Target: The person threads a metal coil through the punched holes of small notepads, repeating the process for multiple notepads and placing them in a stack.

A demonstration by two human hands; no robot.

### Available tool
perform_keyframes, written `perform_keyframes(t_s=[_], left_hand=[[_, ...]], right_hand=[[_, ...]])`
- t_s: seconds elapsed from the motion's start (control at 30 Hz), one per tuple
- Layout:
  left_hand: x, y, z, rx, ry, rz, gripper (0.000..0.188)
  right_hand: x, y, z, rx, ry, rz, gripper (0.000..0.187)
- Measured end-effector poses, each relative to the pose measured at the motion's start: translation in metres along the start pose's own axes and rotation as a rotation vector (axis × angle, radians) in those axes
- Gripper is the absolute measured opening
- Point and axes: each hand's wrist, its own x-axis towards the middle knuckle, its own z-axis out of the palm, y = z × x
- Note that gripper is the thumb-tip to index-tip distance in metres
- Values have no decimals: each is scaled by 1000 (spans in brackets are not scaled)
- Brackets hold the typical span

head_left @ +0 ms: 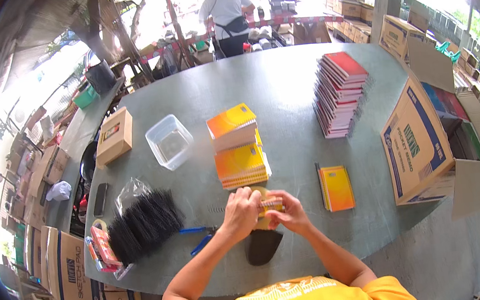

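Note:
Near the table's front edge, my left hand (240, 214) and my right hand (287, 210) are closed on a small yellow notebook (271, 205), seen edge-on. A thin spiral wire (216, 209) seems to stick out left of my left hand. Around the notebook shows a rounded tan piece (265, 225), partly hidden by my fingers, and below it lies a dark flat pad (264, 247). Blue-handled pliers (198, 238) rest by my left forearm. Just beyond my hands stand stacked yellow-orange spiral notebooks (241, 163). A smaller pile of yellow notebooks (337, 188) sits to the right.
Black spiral coils (146, 224) are heaped at the left, beside a phone (101, 199). Farther back are a clear plastic tub (170, 141) and a brown box (114, 136). Red notebooks (340, 94) rise in a tall stack. An open carton (416, 141) stands right; a person (227, 12) is beyond the table.

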Motion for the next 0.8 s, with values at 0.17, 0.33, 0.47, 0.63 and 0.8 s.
perform_keyframes(t_s=[0.17,0.33,0.47,0.63,0.8], left_hand=[[-12,-3,6,17,95,43,24],[-4,-3,-2,-16,22,16,23],[-4,1,-4,-60,31,30,22],[-5,-8,4,-18,25,7,21],[6,2,0,-29,100,0,19]], right_hand=[[0,8,-6,30,-24,-78,24],[5,3,-7,-9,36,22,19],[2,8,-12,-118,165,43,17],[1,-2,-1,-90,129,-44,23],[7,6,-12,-28,77,-14,27]])
